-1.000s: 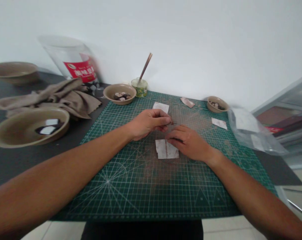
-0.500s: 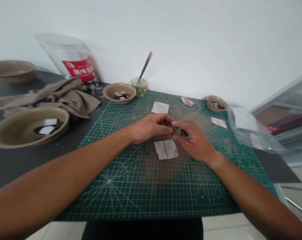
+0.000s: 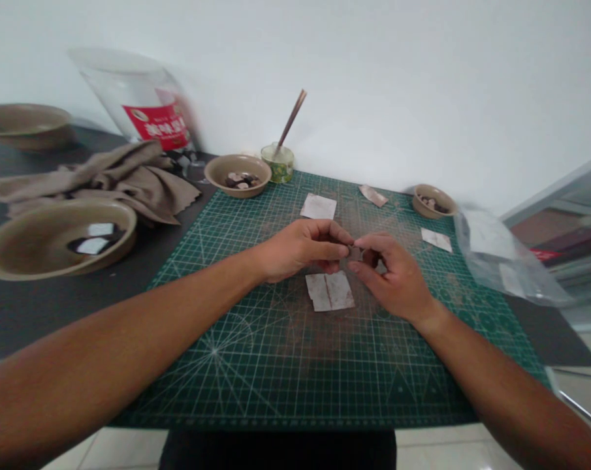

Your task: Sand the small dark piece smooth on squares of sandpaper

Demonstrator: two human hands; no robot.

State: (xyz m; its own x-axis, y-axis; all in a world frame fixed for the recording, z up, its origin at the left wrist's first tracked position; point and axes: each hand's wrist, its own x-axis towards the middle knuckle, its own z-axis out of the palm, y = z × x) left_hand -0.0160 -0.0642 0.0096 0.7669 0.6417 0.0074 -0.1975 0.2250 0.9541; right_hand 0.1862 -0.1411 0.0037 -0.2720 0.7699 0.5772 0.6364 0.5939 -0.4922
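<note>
Between my two hands is a small, thin grey-brown piece (image 3: 354,253), too small for me to tell its kind. My left hand (image 3: 302,251) pinches its left edge with thumb and forefinger. From the other side, the fingertips and thumb of my right hand (image 3: 396,277) grip it. Just below them a creased whitish square (image 3: 330,292), with a brown line down its middle, lies on the green cutting mat (image 3: 226,382). Behind my left hand lies a second pale square (image 3: 319,207).
At the mat's back edge stand a bowl of dark and pale pieces (image 3: 221,171), a green patterned cup (image 3: 279,168) holding sticks, and a smaller bowl (image 3: 435,210). Left are a brown cloth (image 3: 123,176), large bowls and a clear jar (image 3: 113,85). A plastic bag (image 3: 520,274) lies right.
My hands have moved slightly right and the small piece between them shows more plainly. The whole view has shifted a little.
</note>
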